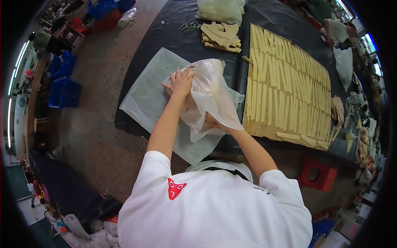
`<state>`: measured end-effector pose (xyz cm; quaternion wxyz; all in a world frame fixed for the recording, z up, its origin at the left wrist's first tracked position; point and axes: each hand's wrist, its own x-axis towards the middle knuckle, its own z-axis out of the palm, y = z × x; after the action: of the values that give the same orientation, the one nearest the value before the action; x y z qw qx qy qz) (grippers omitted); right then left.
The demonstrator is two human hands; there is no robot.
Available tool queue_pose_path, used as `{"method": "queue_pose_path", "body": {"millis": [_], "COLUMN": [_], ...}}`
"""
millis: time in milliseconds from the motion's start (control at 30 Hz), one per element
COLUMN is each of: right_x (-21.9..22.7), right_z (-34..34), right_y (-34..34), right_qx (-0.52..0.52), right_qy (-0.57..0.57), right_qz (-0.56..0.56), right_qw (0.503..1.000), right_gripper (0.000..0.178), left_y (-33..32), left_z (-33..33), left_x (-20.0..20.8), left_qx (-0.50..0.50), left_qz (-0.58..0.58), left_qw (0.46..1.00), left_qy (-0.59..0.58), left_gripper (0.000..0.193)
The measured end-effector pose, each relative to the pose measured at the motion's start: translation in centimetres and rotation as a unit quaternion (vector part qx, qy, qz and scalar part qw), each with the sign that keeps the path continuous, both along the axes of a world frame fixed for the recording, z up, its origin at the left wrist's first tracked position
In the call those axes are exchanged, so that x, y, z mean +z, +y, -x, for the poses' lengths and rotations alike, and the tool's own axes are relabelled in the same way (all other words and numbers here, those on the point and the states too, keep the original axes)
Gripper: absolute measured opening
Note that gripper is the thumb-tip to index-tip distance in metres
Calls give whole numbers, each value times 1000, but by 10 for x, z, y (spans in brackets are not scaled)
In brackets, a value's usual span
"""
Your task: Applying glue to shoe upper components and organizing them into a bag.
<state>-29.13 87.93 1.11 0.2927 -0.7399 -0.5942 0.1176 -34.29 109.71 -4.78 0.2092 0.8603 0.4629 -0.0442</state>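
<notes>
A clear plastic bag lies bunched up on the dark-covered table in front of me, with something tan showing dimly through it. My left hand presses on its left side, fingers spread. At the bag's lower right my right hand reaches in under the film. Its fingers are hidden there, and I cannot see what they touch. Beneath the bag a larger flat translucent plastic sheet is spread over the table's near left corner.
Right of the bag, a board carries rows of narrow yellowish strips. Beyond it sit a stack of cut tan pieces, a loop of cord and a filled plastic bag. A red stool stands at right, blue crates at left.
</notes>
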Motion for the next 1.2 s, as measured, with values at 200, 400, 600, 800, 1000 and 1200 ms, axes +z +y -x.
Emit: {"method": "queue_pose_path", "body": {"millis": [200,400,600,800,1000,1200], "right_x": [-25,-51,-76,-58,-19,-15], "right_z": [31,21,53,50,53,57], "right_y": [-28,-56,-101,-68,-76,-135], "right_qx": [-94,-143,-182,-231,-308,-284], "right_qy": [34,244,227,184,396,675], "right_qz": [-85,34,31,-38,-180,-197], "right_qw": [991,958,956,955,846,652], "right_gripper": [52,53,55,66,75,72], "left_y": [-11,-13,-42,1,17,-46], "left_z": [1,-3,-4,-31,-35,-4], "left_x": [23,21,23,24,-1,14], "left_qx": [26,8,-112,-34,-52,-214], "left_qz": [-11,-5,-111,-75,-157,-194], "left_qw": [1000,999,987,995,986,921], "left_qy": [13,38,-25,64,-17,-259], "left_gripper": [48,52,63,55,44,43]}}
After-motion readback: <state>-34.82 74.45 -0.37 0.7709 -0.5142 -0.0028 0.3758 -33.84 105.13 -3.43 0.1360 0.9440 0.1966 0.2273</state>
